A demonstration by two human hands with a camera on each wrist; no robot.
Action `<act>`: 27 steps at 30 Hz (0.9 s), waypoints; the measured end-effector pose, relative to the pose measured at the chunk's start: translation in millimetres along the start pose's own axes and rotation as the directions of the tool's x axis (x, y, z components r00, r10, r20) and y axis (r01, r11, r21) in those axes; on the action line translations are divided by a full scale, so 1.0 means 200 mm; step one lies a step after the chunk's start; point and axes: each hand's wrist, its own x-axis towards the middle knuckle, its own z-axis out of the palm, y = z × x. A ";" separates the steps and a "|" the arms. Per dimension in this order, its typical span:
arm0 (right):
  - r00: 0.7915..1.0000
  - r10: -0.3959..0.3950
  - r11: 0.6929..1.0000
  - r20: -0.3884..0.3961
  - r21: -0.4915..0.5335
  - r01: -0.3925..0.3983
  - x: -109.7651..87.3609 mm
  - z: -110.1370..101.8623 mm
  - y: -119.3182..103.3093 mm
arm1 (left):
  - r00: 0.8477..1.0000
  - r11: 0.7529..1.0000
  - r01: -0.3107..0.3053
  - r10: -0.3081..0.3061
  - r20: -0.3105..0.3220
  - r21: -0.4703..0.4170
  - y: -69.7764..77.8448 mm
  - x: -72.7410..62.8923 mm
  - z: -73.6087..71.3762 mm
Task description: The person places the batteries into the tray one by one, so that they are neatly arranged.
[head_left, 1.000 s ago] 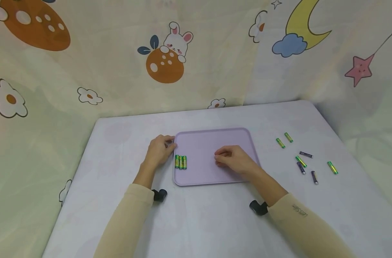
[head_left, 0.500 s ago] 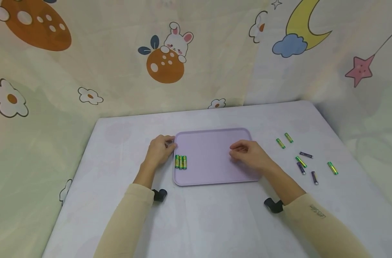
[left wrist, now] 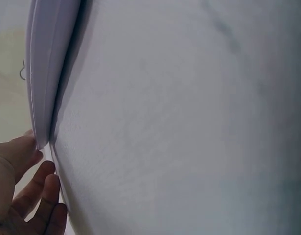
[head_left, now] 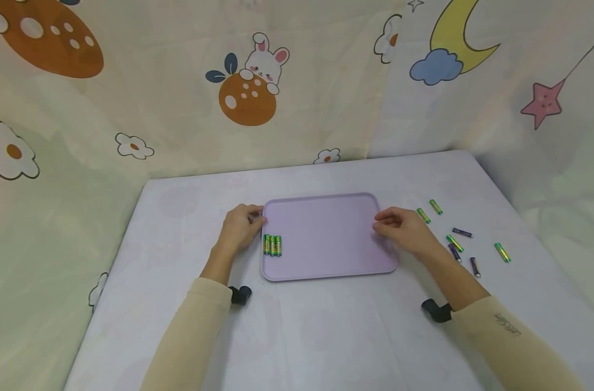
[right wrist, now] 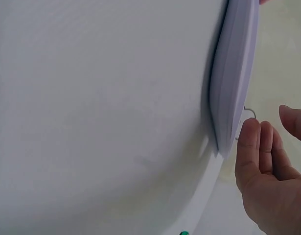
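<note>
A light purple tray (head_left: 326, 233) lies on the white table. Three green and yellow batteries (head_left: 272, 245) stand side by side against its left wall. My left hand (head_left: 239, 227) holds the tray's left rim, its thumb at the edge and the other fingers bent beside it; the left wrist view shows the thumb right at the tray corner (left wrist: 40, 122). Over the tray's right edge hovers my right hand (head_left: 402, 231), nothing between thumb and fingers. In the right wrist view its fingers (right wrist: 249, 147) extend fairly straight, with the thumb apart from them.
Loose batteries lie on the table right of the tray: several green ones, such as a green battery (head_left: 503, 252) farthest right, and three dark ones, including a dark battery (head_left: 462, 232). A patterned cloth (head_left: 179, 98) hangs behind the table (head_left: 297, 336).
My right hand has moved right, from over the middle of the tray to its right edge. The left hand, the tray and the batteries have stayed in place.
</note>
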 end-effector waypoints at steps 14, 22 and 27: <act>0.998 -0.023 0.997 -0.060 -0.069 0.019 -0.10 -0.14 0.10 | 1.000 1.000 0.016 -0.016 0.008 -0.008 0.00 0.01 0.00; 0.994 0.005 0.995 -0.110 -0.097 -0.016 -0.18 -0.25 0.21 | 1.000 1.000 0.016 -0.016 0.010 -0.008 -0.01 0.00 0.00; 0.988 -0.005 0.991 -0.155 -0.133 -0.015 -0.22 -0.32 0.26 | 1.000 1.000 0.010 -0.010 0.012 -0.013 0.00 0.00 0.00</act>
